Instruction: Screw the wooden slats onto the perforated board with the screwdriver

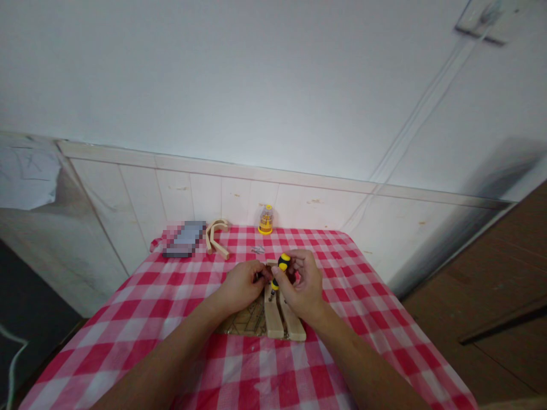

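Note:
My right hand (pixel 302 285) is closed around a yellow and black screwdriver (pixel 284 262). The screwdriver is tilted, with its tip pointing down at a pale wooden strip (pixel 274 324). A second wooden strip (pixel 294 326) lies to the right of the first, with a narrow gap between them. Both rest partly on a flat brown sheet with printed lines (pixel 243 323). At the far end of the left strip is my left hand (pixel 244 286), its fingers pinched together. What they hold, if anything, is hidden.
A red and white checked cloth (pixel 205 364) covers the table. Toward the wall stand a yellow-based clear container (pixel 265 221), a few small metal pieces (pixel 257 250), curved wooden parts (pixel 219 242) and a blurred flat object (pixel 186 239). White wall panelling (pixel 239 199) borders the far edge.

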{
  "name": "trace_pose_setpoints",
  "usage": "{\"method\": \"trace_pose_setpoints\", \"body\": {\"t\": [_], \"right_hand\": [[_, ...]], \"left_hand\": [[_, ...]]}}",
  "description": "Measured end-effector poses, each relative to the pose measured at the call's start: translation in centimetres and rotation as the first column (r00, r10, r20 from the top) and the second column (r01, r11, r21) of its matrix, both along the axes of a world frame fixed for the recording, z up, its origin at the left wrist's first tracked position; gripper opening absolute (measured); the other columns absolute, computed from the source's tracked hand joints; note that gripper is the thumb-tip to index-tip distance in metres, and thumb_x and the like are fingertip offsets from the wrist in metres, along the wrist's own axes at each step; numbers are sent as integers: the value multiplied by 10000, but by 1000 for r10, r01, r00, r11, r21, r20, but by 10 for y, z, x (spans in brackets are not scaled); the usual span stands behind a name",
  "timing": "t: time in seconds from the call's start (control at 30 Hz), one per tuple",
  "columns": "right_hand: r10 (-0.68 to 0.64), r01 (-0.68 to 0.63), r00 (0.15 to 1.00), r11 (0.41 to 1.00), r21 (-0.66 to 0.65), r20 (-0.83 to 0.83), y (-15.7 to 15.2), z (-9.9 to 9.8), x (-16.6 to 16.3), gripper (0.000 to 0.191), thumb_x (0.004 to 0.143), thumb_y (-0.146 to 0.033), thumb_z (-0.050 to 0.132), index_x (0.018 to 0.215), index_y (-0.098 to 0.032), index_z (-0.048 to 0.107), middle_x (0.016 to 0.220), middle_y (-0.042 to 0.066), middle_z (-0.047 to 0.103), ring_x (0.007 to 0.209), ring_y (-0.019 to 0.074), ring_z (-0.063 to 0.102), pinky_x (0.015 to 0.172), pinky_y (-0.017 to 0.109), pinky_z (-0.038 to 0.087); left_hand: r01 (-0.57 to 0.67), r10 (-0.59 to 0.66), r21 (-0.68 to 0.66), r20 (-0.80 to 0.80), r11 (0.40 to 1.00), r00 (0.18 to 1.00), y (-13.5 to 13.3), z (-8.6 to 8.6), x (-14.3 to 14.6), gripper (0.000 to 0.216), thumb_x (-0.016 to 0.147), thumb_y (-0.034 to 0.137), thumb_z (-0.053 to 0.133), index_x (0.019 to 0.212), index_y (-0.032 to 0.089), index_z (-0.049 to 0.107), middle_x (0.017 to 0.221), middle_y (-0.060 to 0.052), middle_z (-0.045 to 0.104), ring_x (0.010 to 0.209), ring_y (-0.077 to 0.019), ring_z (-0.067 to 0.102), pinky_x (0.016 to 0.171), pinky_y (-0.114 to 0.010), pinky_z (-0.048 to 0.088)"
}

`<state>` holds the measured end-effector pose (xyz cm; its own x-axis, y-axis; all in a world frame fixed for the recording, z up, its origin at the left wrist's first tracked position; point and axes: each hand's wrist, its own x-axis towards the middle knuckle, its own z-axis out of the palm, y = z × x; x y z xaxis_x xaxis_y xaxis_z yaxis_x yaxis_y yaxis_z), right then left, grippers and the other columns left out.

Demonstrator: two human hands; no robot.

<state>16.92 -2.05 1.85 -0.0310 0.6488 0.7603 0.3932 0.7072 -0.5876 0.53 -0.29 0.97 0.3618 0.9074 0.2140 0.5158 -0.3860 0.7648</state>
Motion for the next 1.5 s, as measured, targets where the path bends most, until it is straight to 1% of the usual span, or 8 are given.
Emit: {"method": "trace_pose_setpoints", "body": {"t": [0.13, 0.27, 0.67, 0.83, 0.93, 1.03, 1.2, 1.5], "right_hand": [[83, -82, 996, 996, -17, 23, -2, 2, 2, 316, 834, -184, 643, 1121, -245, 528, 815, -2, 626, 633, 146, 609, 559, 260, 497], [84, -84, 994, 996, -3, 73, -3, 4, 3, 337, 847, -184, 627, 1169, -247, 552, 874, 20, 655, 665, 153, 630, 591, 273, 510], [35, -35, 999, 999, -39, 4, -3, 8, -1, 227, 843, -249, 666, 1052, -229, 579, 655, -50, 553, 501, 113, 505, 460, 223, 403], [75, -86, 986, 994, 68, 146, -7, 15, 2, 286, 872, -207, 618, 1155, -251, 618, 914, 41, 710, 720, 174, 656, 641, 294, 530], [176, -189, 970, 980, 67, 170, -8, 17, 6, 375, 920, -187, 520, 1281, -262, 586, 1085, 71, 725, 847, 200, 699, 722, 327, 560], [186, -195, 971, 980, 51, 148, -8, 16, 9, 390, 939, -171, 474, 1303, -262, 583, 1150, 74, 722, 882, 202, 710, 745, 335, 567], [114, -127, 980, 989, 73, 163, -6, 15, 10, 327, 926, -182, 520, 1229, -258, 618, 1068, 61, 739, 854, 200, 706, 737, 327, 563], [78, -85, 989, 995, 50, 127, -8, 18, 7, 228, 901, -222, 572, 1122, -221, 630, 824, 25, 712, 603, 148, 630, 555, 268, 506]], "left_hand": [[3, -3, 5, -2, 1000, 1000, 0, 0, -1, 165, 820, 172, 527, 832, 169, 692, 873, -63, 751, 834, -224, 683, 721, -294, 464], [12, -12, 6, -5, 1000, 1000, 1, -2, -2, 168, 821, 175, 524, 834, 170, 692, 875, -65, 752, 838, -226, 681, 735, -299, 470], [1, -1, -4, -7, 1000, 1000, 3, -4, -2, 158, 829, 197, 532, 834, 174, 689, 877, -57, 756, 830, -217, 682, 737, -292, 478], [18, -18, 3, 5, 1000, 1000, 1, -1, -2, 172, 813, 164, 523, 818, 173, 694, 884, -60, 761, 854, -220, 686, 779, -303, 489], [16, -16, 6, 21, 1000, 1000, 0, 1, -1, 198, 790, 127, 523, 848, 177, 705, 896, -53, 763, 856, -213, 687, 779, -298, 490], [7, -7, 5, 20, 1000, 1000, -1, 1, -1, 211, 784, 116, 518, 851, 176, 709, 877, -49, 759, 826, -204, 683, 751, -288, 489], [2, -2, 5, 4, 1000, 1000, -1, 2, -1, 198, 789, 130, 518, 827, 172, 708, 850, -50, 755, 798, -205, 678, 718, -283, 478], [7, -7, 2, 18, 1000, 1000, -2, 3, -1, 189, 793, 117, 523, 816, 172, 703, 839, -42, 752, 781, -189, 668, 718, -266, 471]]}}
